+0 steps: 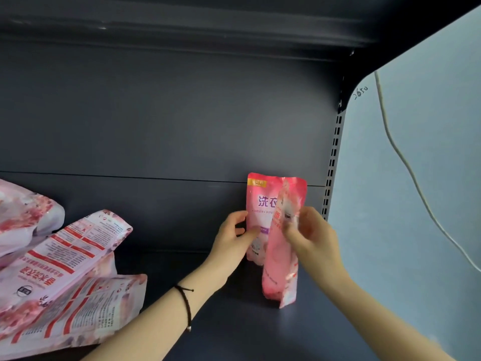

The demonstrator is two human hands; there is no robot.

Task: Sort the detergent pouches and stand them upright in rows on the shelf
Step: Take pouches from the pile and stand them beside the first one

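Steadying the rear pouch (260, 201) with the left hand (229, 241), thumb across its face, the person pinches the front pouch (278, 269) in the right hand (312, 235). Both pouches stand just left of the slotted upright (331, 178), while the unsorted pile (59, 282) lies flat, well to its left. The front pouch is twisted edge-on: best to swivel it face-out, seat its base flat, then release.

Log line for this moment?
left hand: holds rear pouch upright | right hand: pinches front pouch | pouch pile: lying flat, left
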